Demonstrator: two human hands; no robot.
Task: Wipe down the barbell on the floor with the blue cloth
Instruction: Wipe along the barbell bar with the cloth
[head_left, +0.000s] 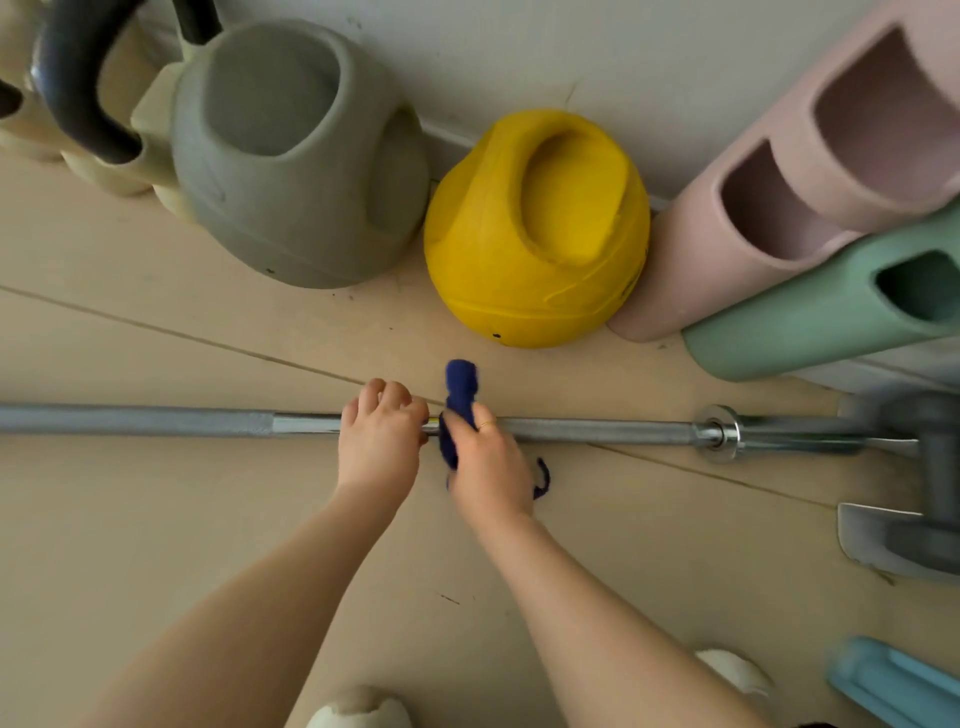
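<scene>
Nearest the camera, two bare forearms reach forward over a wide stretch of tan floor (156, 519), which lies open on the near left. The left hand (382, 439) curls its fingers over the barbell (597, 431), gripping the shaft. Just beside it on the right, the right hand (485, 467) grips the blue cloth (460, 395), which is wrapped round the shaft with one end sticking up on the far side; how tightly it wraps is hard to tell through the blur. The barbell lies flat, running left to right, its collar (719, 434) near the right edge. Beyond it, a grey kettlebell (296, 156) and a yellow kettlebell (535, 228) stand against the wall (571, 47).
</scene>
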